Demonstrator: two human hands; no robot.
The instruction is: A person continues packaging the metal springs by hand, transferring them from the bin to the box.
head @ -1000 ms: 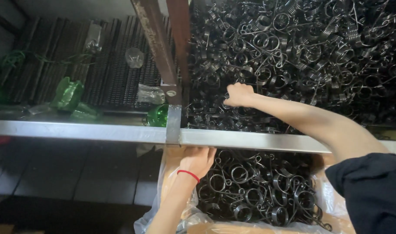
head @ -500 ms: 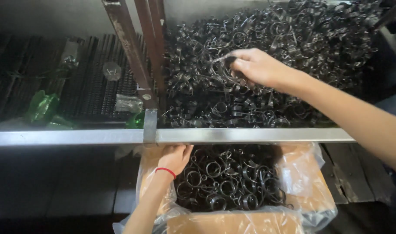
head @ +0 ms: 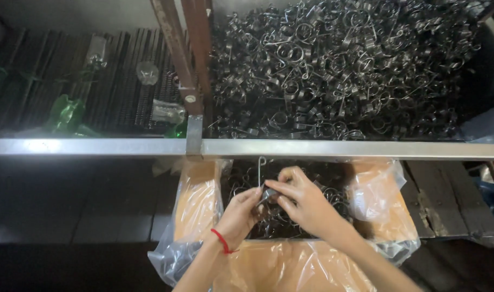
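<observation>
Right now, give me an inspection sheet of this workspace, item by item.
Surface: long grey metal rail crossing the bench.
Job's things: dark wire torsion spring pinched between both hands, over a plastic-lined cardboard box of similar springs.
Clutter: large heap of dark wire springs behind the rail; green glass pieces left.
Grippers: left hand and right hand both gripping the spring.
Cables: nothing seen.
Surroundings: brown upright struts; black ribbed racks.

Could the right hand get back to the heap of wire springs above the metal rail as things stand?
Probably yes: the right hand is busy with a spring, but the spring heap lies open beyond the rail, nothing covering it.
</observation>
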